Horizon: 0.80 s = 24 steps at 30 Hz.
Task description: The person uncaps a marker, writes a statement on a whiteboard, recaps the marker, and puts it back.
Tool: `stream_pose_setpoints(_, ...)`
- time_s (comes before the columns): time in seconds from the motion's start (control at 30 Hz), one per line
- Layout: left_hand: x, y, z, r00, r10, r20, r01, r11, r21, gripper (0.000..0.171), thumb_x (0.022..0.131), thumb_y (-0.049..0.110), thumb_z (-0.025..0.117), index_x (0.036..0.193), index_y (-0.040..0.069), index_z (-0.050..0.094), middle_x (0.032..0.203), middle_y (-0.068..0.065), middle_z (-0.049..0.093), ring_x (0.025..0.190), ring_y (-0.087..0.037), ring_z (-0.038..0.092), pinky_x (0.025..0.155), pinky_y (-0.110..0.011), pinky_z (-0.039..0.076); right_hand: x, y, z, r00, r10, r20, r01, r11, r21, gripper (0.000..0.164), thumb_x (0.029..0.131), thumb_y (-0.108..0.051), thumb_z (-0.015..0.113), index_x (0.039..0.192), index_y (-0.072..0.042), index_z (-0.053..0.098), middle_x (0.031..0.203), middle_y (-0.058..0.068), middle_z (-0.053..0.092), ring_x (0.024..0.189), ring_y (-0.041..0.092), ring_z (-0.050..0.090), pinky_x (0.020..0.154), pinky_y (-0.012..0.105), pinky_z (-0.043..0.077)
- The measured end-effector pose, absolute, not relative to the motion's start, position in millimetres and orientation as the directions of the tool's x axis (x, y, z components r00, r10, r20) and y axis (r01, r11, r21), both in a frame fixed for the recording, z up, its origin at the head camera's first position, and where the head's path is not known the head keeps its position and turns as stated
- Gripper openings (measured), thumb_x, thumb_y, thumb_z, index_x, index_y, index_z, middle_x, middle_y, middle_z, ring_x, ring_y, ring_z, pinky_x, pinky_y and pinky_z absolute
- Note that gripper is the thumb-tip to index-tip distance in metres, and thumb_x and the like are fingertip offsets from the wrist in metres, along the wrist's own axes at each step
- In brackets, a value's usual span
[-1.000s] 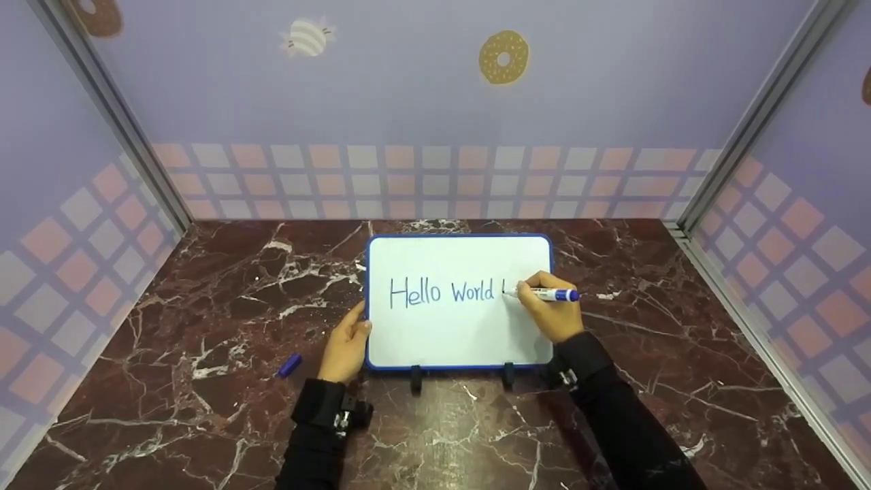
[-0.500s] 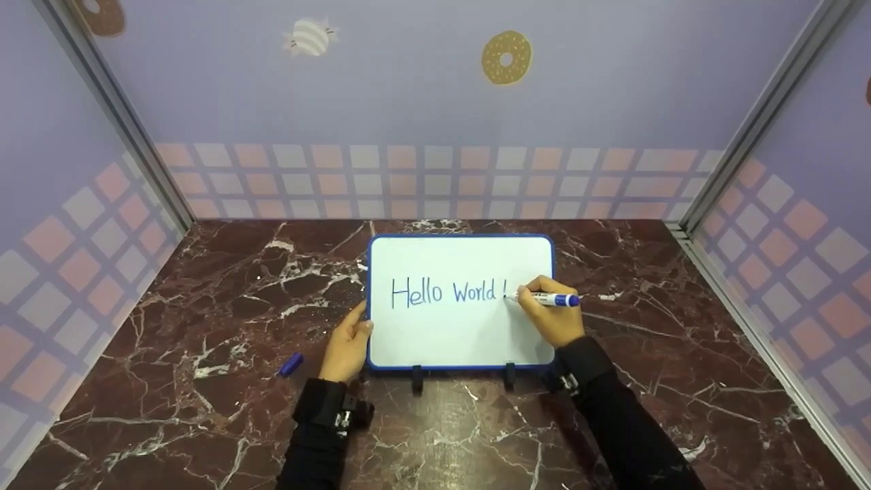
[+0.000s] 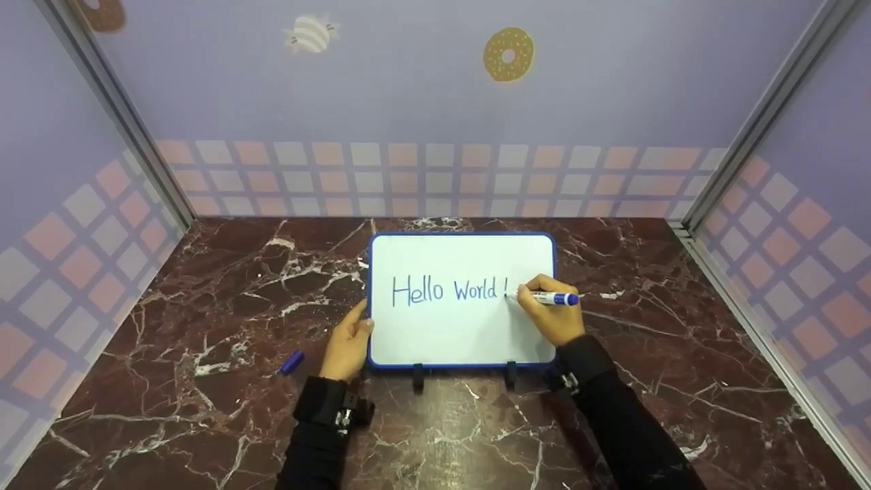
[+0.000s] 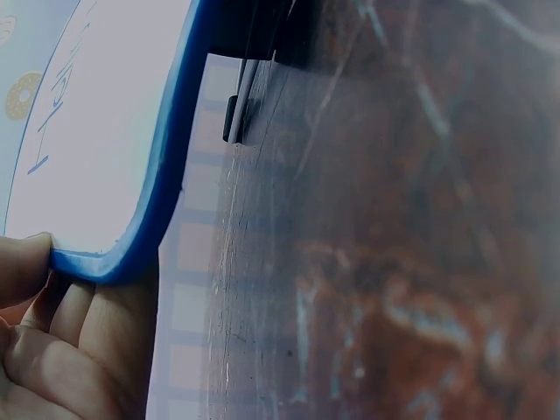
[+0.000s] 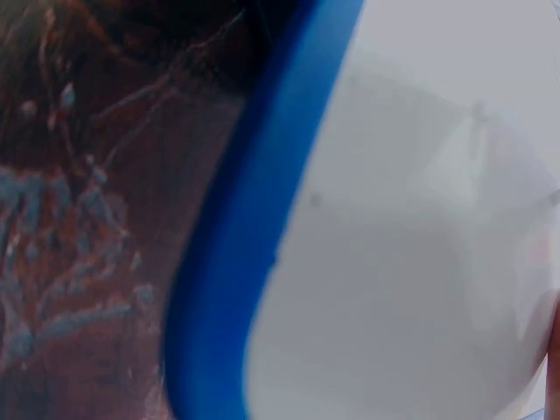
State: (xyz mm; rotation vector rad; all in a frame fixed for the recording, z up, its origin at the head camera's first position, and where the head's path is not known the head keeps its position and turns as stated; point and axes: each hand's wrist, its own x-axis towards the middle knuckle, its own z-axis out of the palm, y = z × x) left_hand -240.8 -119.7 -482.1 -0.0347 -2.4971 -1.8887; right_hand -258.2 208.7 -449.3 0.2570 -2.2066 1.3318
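A whiteboard [image 3: 449, 340] with a blue frame stands on the table, bearing "Hello World!" in blue handwriting. My left hand [image 3: 346, 346] grips its left edge; in the left wrist view the thumb lies on the front and the fingers [image 4: 79, 315] pass behind the frame. My right hand [image 3: 554, 316] holds a blue-and-white whiteboard marker [image 3: 561, 299] between thumb and fingers, its tip at the dot of the exclamation mark. The right wrist view shows mostly the board's lower right corner [image 5: 214, 315], with only a sliver of the hand at the right edge.
The marker's blue cap [image 3: 291, 363] lies on the dark red marbled table [image 3: 204, 422], left of the left hand. Two black stand feet [image 3: 418, 378] jut out under the board's front edge. Patterned lilac walls [image 3: 408, 102] enclose the table at the back and sides.
The marker has gone from the vertical stroke down to its foot, and a dot now completes the exclamation mark. The left hand keeps its grip on the board.
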Motion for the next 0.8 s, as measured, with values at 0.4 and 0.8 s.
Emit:
stream_pose_setpoints(0.4, -242.4, -119.4, -483.2, -0.999, 0.013, 0.045, 0.047, 0.273, 0.961, 0.049, 0.103, 0.005, 0.042, 0.149, -0.007, 0.032, 0.141, -0.036, 0.044, 0.133, -0.046, 0.045, 0.114, -0.053, 0.036, -257.0, 203.9, -450.6, -0.791, 0.131, 0.598, -0.464, 0.509, -0.725, 0.020, 0.078, 0.010, 0.068, 0.062, 0.002, 0.060, 0.056, 0.008, 0.056, 0.050, 0.005, 0.043, 0.047, 0.013, 0.031)
stream_pose_setpoints(0.8, -243.3, -119.3, -483.0, -0.999, 0.007, 0.040, 0.040, 0.275, 0.961, 0.049, 0.103, 0.005, 0.042, 0.149, -0.006, 0.032, 0.140, -0.034, 0.048, 0.132, -0.044, 0.047, 0.110, -0.052, 0.041, -258.9, 210.4, -451.5, -0.825, 0.126, 0.551, -0.432, 0.487, -0.759, 0.020, 0.082, 0.000, 0.068, 0.064, -0.006, 0.064, 0.060, 0.000, 0.058, 0.053, 0.009, 0.049, 0.048, 0.019, 0.037)
